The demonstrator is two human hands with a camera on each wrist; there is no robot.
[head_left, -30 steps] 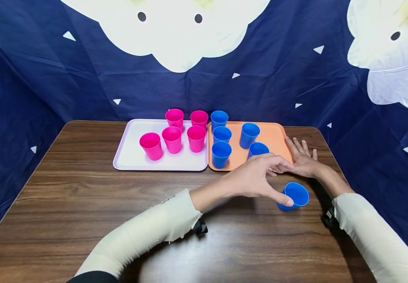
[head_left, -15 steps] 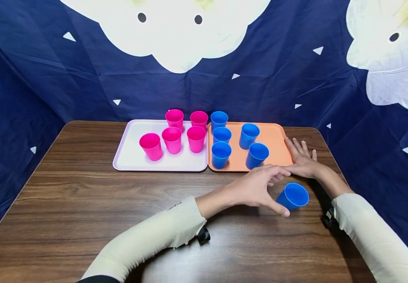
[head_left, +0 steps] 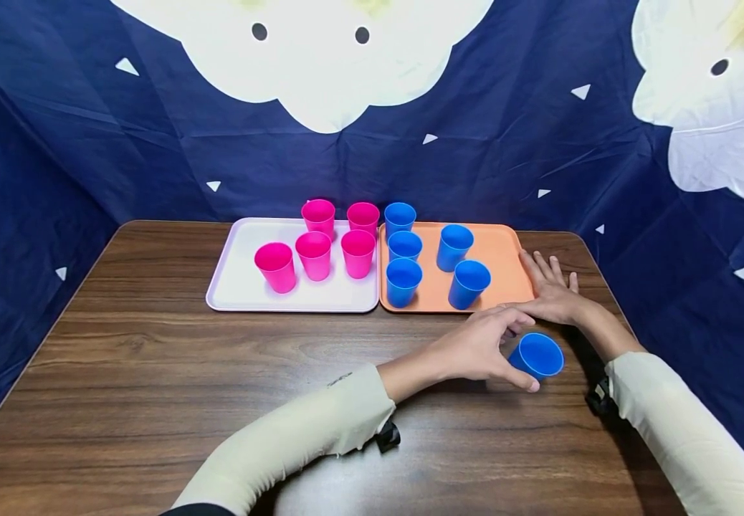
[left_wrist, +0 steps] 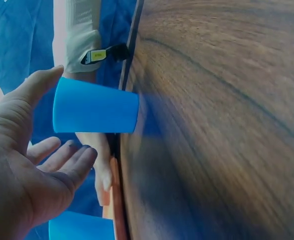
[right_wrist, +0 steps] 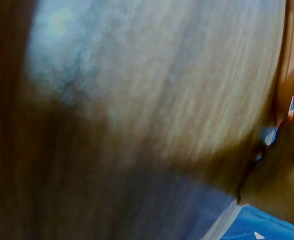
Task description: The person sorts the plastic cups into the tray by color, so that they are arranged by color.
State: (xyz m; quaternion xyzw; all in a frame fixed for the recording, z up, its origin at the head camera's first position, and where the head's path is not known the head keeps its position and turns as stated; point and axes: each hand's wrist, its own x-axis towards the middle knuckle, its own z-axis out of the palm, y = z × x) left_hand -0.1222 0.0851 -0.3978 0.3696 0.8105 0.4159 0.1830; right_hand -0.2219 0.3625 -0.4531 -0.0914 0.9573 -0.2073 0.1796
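A single blue cup (head_left: 537, 357) stands upright on the wooden table, in front of the orange tray (head_left: 501, 251). My left hand (head_left: 475, 347) reaches around its near left side, thumb and fingers spread. In the left wrist view the cup (left_wrist: 95, 106) lies between thumb and fingers of the left hand (left_wrist: 24, 160), with a gap on the finger side. My right hand (head_left: 554, 297) rests at the tray's front right corner, fingers spread; it shows dark at the edge of the right wrist view. Several blue cups (head_left: 469, 284) stand upright on the orange tray.
Left of the orange tray, edges meeting, lies a white tray (head_left: 236, 279) bearing several pink cups (head_left: 276, 269). Both sit along the back of the brown table (head_left: 172, 373). A dark blue cloth (head_left: 507, 165) with white cloud shapes hangs behind and at the sides.
My left hand has drawn back from the blue cup, lowered towards the front, then moved right around it again. The right hand stays at the tray corner.
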